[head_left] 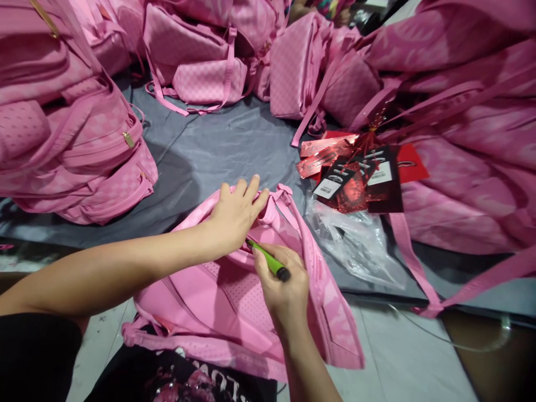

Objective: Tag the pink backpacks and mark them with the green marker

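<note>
A pink backpack [247, 290] lies at the table's front edge, partly over my lap, its perforated back side and straps facing up. My left hand [237, 215] rests on its top part with the fingers spread. In my right hand [287, 285] is a green marker [268, 259] with a black end, its tip pointing up and left toward the bag beside my left palm. The fabric right at the tip is partly hidden by my left hand.
Pink bags are stacked on the left [84, 139], along the back [209, 81] and on the right [469, 128]. Red and black tags [355, 173] and a clear plastic bag [355, 240] lie right of the backpack on the grey-covered table [234, 145].
</note>
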`<state>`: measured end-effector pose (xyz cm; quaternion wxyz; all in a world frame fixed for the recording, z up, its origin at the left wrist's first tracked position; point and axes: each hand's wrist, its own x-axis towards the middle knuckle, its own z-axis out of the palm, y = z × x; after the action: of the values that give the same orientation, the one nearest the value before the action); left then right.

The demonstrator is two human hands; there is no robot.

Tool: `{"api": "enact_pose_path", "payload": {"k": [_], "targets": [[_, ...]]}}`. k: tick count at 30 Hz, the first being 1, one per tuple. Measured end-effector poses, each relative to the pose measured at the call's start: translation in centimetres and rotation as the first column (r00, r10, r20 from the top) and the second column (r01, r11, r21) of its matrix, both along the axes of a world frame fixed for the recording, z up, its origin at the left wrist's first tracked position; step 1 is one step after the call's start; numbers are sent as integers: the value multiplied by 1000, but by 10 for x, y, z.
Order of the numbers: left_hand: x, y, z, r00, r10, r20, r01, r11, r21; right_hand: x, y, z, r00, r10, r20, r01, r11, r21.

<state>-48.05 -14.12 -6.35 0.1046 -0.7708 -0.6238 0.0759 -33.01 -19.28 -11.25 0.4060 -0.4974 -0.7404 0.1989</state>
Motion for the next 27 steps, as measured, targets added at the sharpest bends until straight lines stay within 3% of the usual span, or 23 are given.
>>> {"api": "enact_pose_path", "payload": {"k": [16,20,24,27], "targets": [[-2,1,1,997,0,81,4,999,-47,-7,-4,1,997,-69,24,68,996,55],[-2,1,3,997,1,78,3,998,-55,-8,-3,1,999,-35,-13,35,999,-6],[-3,1,4,997,-14,71,17,998,-55,-9,-3,2,996,-81,41,79,995,60],[-3,1,4,997,-19,77,23,999,-48,-9,-4,3,999,-46,27,46,999,19]]}}
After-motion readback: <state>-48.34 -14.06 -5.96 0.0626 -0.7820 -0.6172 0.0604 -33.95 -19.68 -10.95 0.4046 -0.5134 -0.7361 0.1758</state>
